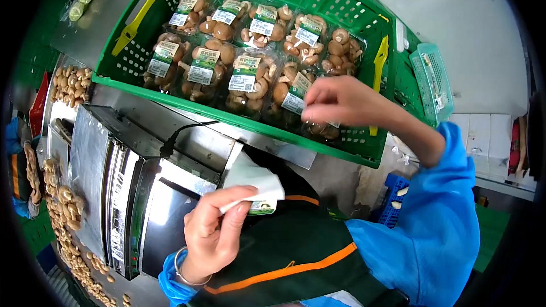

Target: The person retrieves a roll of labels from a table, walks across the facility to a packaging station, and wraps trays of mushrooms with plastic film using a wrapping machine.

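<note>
In the head view my left hand (211, 236) pinches a folded strip of labels (253, 185), white backing with a green printed label at its lower edge. My right hand (338, 102) is over the front right of a green crate (227, 115), its fingers curled together; what they hold, if anything, is hidden. Beneath it lies a clear pack of mushrooms (323, 131), mostly covered by the hand. Just left of that hand a mushroom pack (287, 88) carries a tilted green-and-white label. Several more labelled packs fill two rows; the pack (343, 51) at the back right shows no label.
A metal machine (122, 193) stands left of my left hand, with a black cable (185, 128) behind it. Loose mushrooms (68, 207) lie along the far left. A teal basket (432, 82) is right of the crate, and a blue basket (392, 199) sits lower down.
</note>
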Motion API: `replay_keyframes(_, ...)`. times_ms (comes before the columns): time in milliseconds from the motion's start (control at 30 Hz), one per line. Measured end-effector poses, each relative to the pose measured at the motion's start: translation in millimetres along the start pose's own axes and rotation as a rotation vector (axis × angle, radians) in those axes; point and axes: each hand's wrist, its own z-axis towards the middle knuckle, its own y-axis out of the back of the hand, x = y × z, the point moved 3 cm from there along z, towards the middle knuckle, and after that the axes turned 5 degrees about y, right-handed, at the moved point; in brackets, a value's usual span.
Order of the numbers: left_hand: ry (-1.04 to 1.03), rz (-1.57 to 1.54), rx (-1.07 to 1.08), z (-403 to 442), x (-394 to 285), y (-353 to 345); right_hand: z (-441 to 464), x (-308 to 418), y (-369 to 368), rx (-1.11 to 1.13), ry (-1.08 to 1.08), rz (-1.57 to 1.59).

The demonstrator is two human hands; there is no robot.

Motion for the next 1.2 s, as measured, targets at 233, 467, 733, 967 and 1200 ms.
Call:
replay_keyframes(233,0.274,0.142,0.369,28,29,-42,-28,64,30,-0.009,0.21,0.014)
replay_keyframes(467,0.516,-0.434,0.137,21,34,-26,69,-184,175,-0.238,-0.585,-0.435)
replay_keyframes(733,0.481,-0.547,-0.184,-39,49,16,102,-109,107,-0.135,0.076,-0.231)
replay_keyframes(967,0.515,-0.44,-0.149,-19,30,-9,209,-86,31,0.119,-0.056,-0.787)
replay_keyframes(1200,0.513,-0.454,-0.198,-12,43,-12,201,-109,37,0.218,0.092,-0.236)
